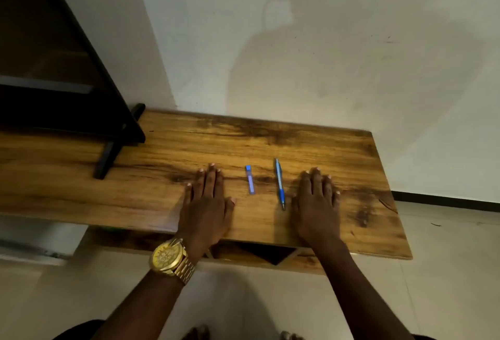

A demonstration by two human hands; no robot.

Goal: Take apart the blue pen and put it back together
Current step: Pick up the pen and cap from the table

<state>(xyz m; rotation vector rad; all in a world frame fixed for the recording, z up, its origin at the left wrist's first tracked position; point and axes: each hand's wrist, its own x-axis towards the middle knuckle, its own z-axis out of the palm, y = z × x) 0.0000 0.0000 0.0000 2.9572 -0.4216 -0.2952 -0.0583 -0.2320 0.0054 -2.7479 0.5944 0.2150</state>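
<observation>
Open tabletop (338,155) right and behind — black stand (108,158) blocks far left.

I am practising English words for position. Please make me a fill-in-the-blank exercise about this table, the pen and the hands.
1. Both hands lie ____ on the wooden table.
2. The blue pen lies nearest the ____ hand.
3. The gold watch is on the ____ wrist.
4. The small blue case lies ____ the left hand and the pen.

Missing words: flat; right; left; between
</observation>
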